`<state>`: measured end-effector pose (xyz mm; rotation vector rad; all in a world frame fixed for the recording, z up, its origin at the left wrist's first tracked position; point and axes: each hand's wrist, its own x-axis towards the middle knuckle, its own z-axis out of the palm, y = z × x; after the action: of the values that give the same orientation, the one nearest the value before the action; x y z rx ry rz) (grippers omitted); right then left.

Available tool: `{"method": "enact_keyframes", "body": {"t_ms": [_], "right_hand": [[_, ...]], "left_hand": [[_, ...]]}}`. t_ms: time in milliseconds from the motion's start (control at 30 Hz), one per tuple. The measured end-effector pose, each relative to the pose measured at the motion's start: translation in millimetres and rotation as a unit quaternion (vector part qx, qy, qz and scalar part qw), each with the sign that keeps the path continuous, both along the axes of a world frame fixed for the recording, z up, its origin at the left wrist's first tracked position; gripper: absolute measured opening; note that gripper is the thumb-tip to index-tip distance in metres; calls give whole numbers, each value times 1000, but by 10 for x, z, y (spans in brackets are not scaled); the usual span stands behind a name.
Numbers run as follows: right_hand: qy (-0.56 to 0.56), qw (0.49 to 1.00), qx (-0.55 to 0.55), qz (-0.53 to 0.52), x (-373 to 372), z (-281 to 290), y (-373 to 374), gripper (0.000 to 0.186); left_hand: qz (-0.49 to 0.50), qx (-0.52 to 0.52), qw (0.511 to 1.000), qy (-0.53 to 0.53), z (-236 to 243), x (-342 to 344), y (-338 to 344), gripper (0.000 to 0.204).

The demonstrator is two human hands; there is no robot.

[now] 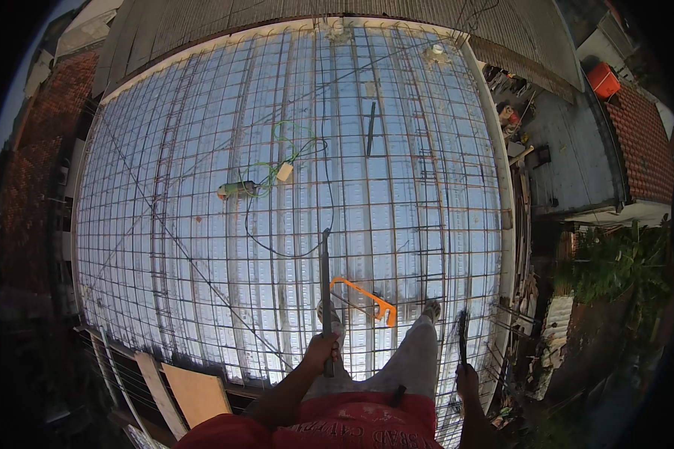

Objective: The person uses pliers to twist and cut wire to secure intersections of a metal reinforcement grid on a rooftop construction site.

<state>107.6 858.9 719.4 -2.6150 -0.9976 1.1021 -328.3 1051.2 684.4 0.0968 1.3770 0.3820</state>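
Note:
My left hand (323, 352) is closed around a long dark grey metal bar (326, 277), held upright in the picture with its far end over the rebar grid (202, 224). My right hand (467, 382), at the lower right, grips a dark slim object (462, 337) that I cannot clearly make out. An orange hacksaw (388, 314) lies on the grid just right of the bar, between my feet (430, 310). The grid covers a ribbed silver metal deck. Farther up, a green angle grinder (240, 188) lies by a tangled green cord and a pale block (284, 171).
A short dark bar (371, 127) lies on the far grid. Pale edge boards (505, 209) border the deck, with drops beside them. Corrugated roofing (329, 9), tiled roofs (640, 142), a red container (603, 80) and plants (606, 262) surround it. Plywood (195, 396) is at the lower left.

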Motion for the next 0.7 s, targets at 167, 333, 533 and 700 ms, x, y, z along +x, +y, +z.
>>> {"method": "enact_keyframes", "body": {"t_ms": [167, 333, 533, 700], "right_hand": [[-30, 993, 105, 39, -306, 184, 777, 37], [35, 998, 57, 1, -444, 401, 1766, 36], [392, 859, 148, -295, -357, 508, 3114, 51], [397, 796, 203, -410, 203, 374, 4193, 39]], "left_hand": [[-287, 121, 950, 6, 772, -143, 227, 35], [-445, 162, 880, -18, 1415, 296, 957, 46], [-546, 277, 789, -57, 1386, 1384, 1972, 45], [-614, 337, 711, -50, 917, 2700, 2559, 46]]}}
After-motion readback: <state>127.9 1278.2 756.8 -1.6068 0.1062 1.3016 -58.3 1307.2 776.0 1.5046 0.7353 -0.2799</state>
